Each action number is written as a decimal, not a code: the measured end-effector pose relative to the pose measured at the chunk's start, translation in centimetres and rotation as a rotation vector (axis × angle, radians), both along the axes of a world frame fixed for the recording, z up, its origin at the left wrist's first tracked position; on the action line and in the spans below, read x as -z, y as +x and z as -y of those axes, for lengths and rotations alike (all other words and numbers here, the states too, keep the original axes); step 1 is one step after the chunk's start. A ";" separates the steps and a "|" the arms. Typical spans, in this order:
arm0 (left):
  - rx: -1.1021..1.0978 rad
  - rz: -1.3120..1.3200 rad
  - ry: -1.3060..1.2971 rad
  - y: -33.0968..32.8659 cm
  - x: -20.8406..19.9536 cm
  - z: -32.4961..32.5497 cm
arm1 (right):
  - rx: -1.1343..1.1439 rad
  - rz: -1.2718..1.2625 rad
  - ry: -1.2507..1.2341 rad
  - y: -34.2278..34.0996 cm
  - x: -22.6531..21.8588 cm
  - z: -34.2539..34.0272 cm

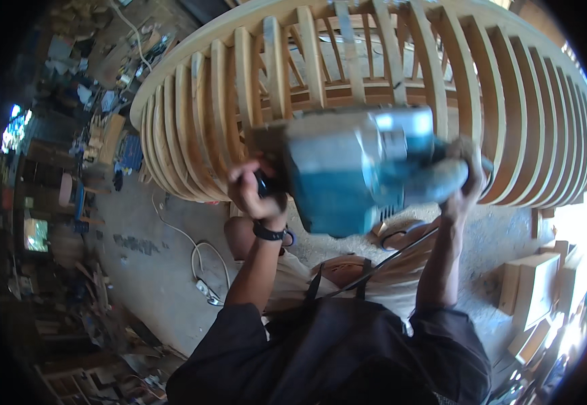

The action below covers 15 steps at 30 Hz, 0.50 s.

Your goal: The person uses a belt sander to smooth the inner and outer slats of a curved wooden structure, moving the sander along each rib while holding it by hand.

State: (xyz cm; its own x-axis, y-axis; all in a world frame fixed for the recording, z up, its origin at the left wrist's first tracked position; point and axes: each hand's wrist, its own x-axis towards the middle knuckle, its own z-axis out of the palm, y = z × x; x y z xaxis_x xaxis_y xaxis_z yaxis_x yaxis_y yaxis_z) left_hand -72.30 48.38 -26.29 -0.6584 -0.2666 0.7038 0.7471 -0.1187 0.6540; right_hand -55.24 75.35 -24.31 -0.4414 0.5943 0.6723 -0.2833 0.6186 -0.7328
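The person in the dark shirt has both hands on a teal-and-grey power tool (pixel 337 179), which sits squarely between them, a bit blurred. The left hand (pixel 256 192), a black band (pixel 268 233) at its wrist, is curled about the dark knob at its end; the right hand (pixel 467 177) is wrapped around the handle at the other. Just beyond both hands curves a big slatted wooden frame (pixel 314 64); I can't tell whether the tool touches it. A black cord (pixel 384 262) slants down from near the right wrist across the lap. Left of the left forearm, a pale cable (pixel 196 260) loops over the concrete floor (pixel 138 236); well right of the right hand stand pale wooden blocks (pixel 536 287).
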 end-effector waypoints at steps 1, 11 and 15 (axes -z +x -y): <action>0.152 0.105 0.122 -0.9 -1.7 -0.9 | 0.016 0.043 -0.076 -1.0 -1.0 -0.5; 0.253 0.334 0.191 -17.4 -14.7 -6.6 | 0.110 0.272 -0.069 -15.6 -13.4 -5.2; 0.289 0.408 0.265 -18.1 -14.8 -5.2 | 0.079 0.275 0.020 -16.5 -13.3 -3.5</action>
